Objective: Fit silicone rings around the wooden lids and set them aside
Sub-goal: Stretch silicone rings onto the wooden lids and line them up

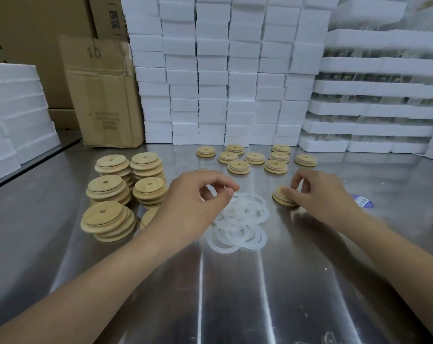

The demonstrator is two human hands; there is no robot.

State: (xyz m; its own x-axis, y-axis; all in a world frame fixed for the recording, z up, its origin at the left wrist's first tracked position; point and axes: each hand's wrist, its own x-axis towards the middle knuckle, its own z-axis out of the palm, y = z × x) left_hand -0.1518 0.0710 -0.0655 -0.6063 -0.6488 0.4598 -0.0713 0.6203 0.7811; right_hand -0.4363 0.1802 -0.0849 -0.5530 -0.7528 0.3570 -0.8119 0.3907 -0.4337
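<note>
Several white silicone rings (240, 219) lie in a loose pile at the middle of the steel table (235, 294). My left hand (195, 197) hovers over the pile's left side and pinches a silicone ring (211, 192) between thumb and fingers. My right hand (317, 192) holds a wooden lid (281, 198) with a ring on it, low at the table right of the pile. Stacks of plain wooden lids (121, 189) stand at the left. Several ringed lids (255, 158) lie singly further back.
White foam boxes (223, 70) are stacked as a wall at the back and right. A cardboard carton (101, 90) stands at the back left, with more foam blocks (14, 115) at the far left. A small blue and white label (363, 201) lies right of my right hand.
</note>
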